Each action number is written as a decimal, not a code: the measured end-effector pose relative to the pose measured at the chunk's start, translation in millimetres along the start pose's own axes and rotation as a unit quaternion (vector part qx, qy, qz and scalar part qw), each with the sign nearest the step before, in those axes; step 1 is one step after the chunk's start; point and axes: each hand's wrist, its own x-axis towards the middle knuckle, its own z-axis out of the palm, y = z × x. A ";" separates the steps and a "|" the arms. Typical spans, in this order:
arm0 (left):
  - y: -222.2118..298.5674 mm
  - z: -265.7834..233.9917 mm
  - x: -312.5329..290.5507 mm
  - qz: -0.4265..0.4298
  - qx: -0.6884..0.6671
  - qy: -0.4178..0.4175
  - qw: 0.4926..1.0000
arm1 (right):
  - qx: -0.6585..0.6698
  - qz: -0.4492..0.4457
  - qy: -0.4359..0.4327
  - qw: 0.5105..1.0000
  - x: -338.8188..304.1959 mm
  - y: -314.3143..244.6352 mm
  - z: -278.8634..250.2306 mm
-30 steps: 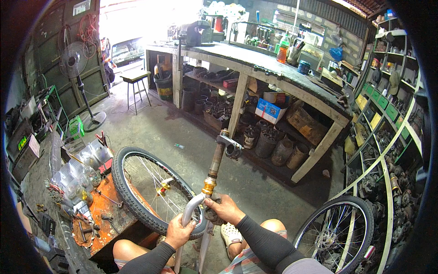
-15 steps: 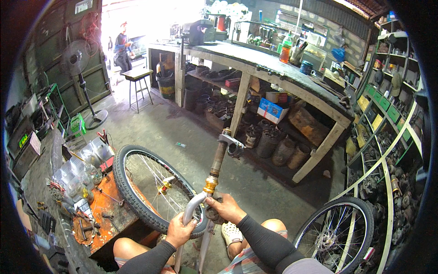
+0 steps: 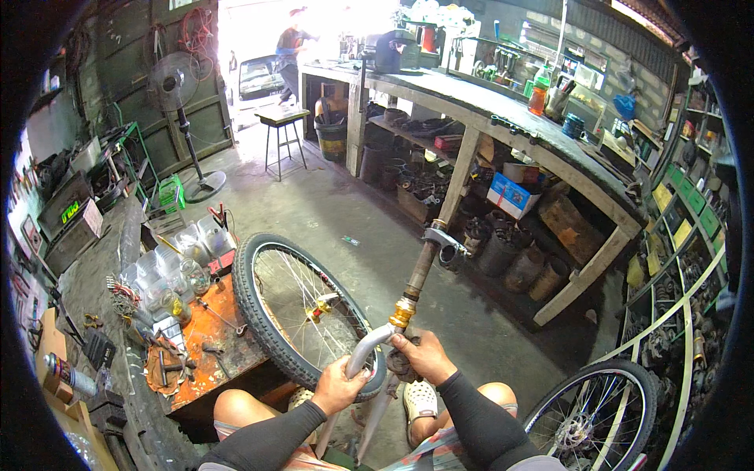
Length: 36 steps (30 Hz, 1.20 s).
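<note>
A silver bicycle fork (image 3: 378, 337) stands upright between my knees, its two legs running down toward the floor. Gold headset rings (image 3: 403, 312) sit above the crown on its worn, brownish steerer tube (image 3: 422, 267). A clamp-like stem (image 3: 445, 245) caps the tube. My left hand (image 3: 341, 386) is closed around the curved left side of the fork. With the thumb at the crown, my right hand (image 3: 429, 358) grips the other side. A dark, lumpy thing (image 3: 400, 364) shows under its fingers; its kind is unclear. Just left of the fork leans a bicycle wheel (image 3: 245, 302) with a knobby tyre.
An orange-topped low bench (image 3: 206, 369) at left holds tools and clear plastic containers (image 3: 161, 263). Another wheel (image 3: 640, 392) leans at right by the parts shelves (image 3: 667, 259). A long workbench (image 3: 487, 118), stool (image 3: 281, 116) and fan (image 3: 174, 82) stand farther off. A person (image 3: 290, 51) is at the doorway.
The view has swung left, so the scene sits farther right in the picture. Both hands keep their hold on the fork. The person at the doorway has shifted right relative to the stool.
</note>
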 end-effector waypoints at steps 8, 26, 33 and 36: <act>12.6 -2.1 -0.9 -0.003 0.020 -0.007 1.000 | 0.009 0.015 0.004 1.000 -3.4 -7.5 -2.2; 10.0 -0.9 -1.1 0.007 -0.017 -0.005 1.000 | -0.027 0.029 -0.003 0.999 -1.2 -4.4 -3.7; 11.7 -1.4 0.3 -0.010 -0.007 -0.011 1.000 | -0.028 -0.001 0.001 1.000 -1.3 -2.2 -3.2; 13.4 -1.4 0.1 -0.012 -0.008 -0.007 1.000 | -0.031 0.001 -0.006 0.999 0.3 0.4 -3.2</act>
